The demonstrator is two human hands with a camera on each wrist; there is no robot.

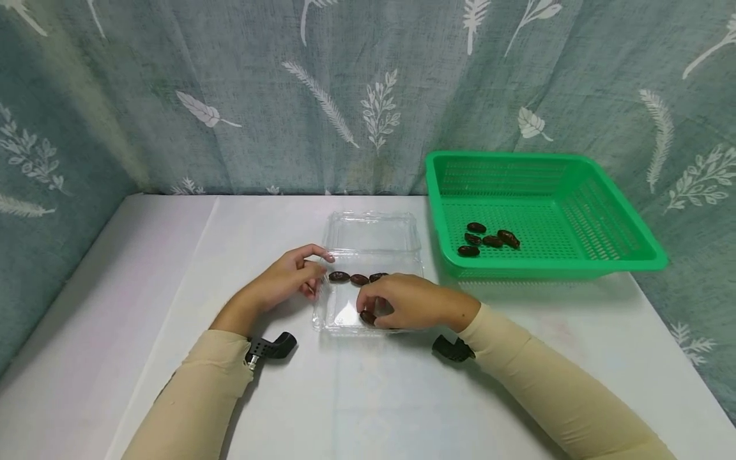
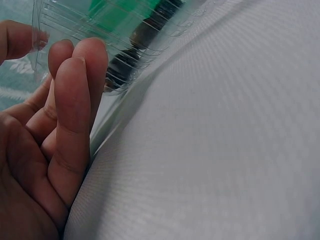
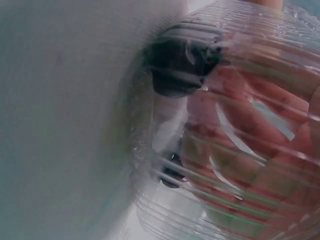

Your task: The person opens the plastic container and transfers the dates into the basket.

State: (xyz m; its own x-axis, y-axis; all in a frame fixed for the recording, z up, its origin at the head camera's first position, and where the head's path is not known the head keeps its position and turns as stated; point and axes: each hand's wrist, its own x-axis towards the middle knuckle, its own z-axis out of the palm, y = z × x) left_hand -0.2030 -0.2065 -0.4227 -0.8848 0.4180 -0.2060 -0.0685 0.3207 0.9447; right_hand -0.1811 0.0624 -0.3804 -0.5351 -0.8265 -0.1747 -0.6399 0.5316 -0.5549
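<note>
An opened clear plastic box (image 1: 339, 326) lies on the table, its lid (image 1: 374, 231) folded back toward the wall. Inside it, dark brown dates, among them one date (image 1: 339, 276) at the left, form a row that my right hand partly covers. My right hand (image 1: 411, 300) reaches into the front half of the box, thumb and fingertips pinching a date (image 1: 368, 317) close to the bottom. Relaxed, lightly bent fingers of my left hand (image 1: 287, 278) rest at the box's left rim. The left wrist view shows these fingers (image 2: 72, 100) against the clear side wall.
A green perforated basket (image 1: 604, 264) stands at the back right, with several dates (image 1: 491, 241) in its left part. Behind the white table (image 1: 276, 409) hangs a leaf-patterned curtain (image 1: 241, 153). Black wrist mounts (image 1: 276, 346) stick out beneath both forearms.
</note>
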